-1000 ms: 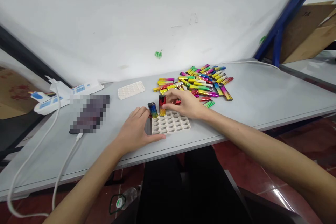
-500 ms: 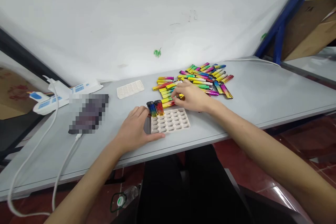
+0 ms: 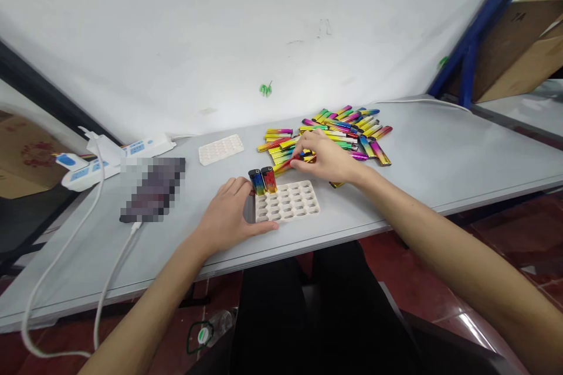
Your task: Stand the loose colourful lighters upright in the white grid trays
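A white tray [image 3: 288, 205] with rows of slots lies near the table's front edge. Two lighters stand upright in its far left corner, a blue-and-gold lighter [image 3: 257, 182] and a red-and-gold lighter [image 3: 268, 180], both with black tops. My left hand [image 3: 229, 211] holds the tray at its left side, thumb along the front edge and fingers at the far corner by the blue lighter. Just beyond the tray, my right hand [image 3: 323, 156] pinches a red lighter [image 3: 295, 160] with a gold end, partly hidden by the fingers. A pile of shiny multicoloured lighters [image 3: 347, 124] spreads behind that hand.
A second white slotted tray [image 3: 221, 149] lies farther back, left of the pile. At the left are a blurred dark device [image 3: 153, 190] with a white cable and a power strip [image 3: 118, 158]. A white wall [image 3: 220, 41] borders the table's back.
My right hand has lifted slightly at the near edge of the pile, and a red lighter now shows between its fingers. My left hand stays at the tray.
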`<act>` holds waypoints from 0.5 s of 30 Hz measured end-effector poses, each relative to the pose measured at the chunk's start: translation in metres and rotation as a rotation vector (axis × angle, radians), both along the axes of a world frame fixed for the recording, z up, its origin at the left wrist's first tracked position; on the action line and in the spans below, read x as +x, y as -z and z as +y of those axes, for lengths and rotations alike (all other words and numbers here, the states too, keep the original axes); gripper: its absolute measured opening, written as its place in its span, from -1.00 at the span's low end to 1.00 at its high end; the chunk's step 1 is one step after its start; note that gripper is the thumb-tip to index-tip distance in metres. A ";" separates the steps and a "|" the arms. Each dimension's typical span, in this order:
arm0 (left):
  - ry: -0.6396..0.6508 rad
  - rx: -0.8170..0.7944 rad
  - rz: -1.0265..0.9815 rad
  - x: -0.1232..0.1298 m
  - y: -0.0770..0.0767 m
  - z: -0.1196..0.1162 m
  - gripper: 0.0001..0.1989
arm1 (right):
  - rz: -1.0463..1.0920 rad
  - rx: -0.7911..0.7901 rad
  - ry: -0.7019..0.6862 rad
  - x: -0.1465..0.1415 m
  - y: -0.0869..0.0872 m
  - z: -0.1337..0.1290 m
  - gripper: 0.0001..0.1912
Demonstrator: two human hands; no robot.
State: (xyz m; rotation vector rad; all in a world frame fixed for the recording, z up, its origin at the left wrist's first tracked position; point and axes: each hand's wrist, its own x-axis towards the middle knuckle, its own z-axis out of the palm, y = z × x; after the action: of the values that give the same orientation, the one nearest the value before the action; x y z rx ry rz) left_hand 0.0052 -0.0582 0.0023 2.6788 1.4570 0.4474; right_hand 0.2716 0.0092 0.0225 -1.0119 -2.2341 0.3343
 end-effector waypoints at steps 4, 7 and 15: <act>0.003 0.000 -0.007 0.000 0.000 0.000 -0.34 | 0.420 -0.299 -0.050 -0.005 -0.006 -0.005 -0.70; 0.006 0.001 -0.009 0.000 0.000 0.000 -0.35 | 0.589 -0.497 -0.151 -0.010 -0.003 -0.006 -0.68; 0.007 0.003 -0.009 -0.001 0.000 0.000 -0.33 | 0.442 -0.521 -0.165 -0.018 0.003 -0.011 -0.66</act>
State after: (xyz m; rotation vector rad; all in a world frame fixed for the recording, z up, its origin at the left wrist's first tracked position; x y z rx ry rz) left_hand 0.0039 -0.0586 0.0023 2.6803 1.4450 0.4611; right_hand 0.2531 -0.0020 0.0194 -0.8916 -1.8581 1.1410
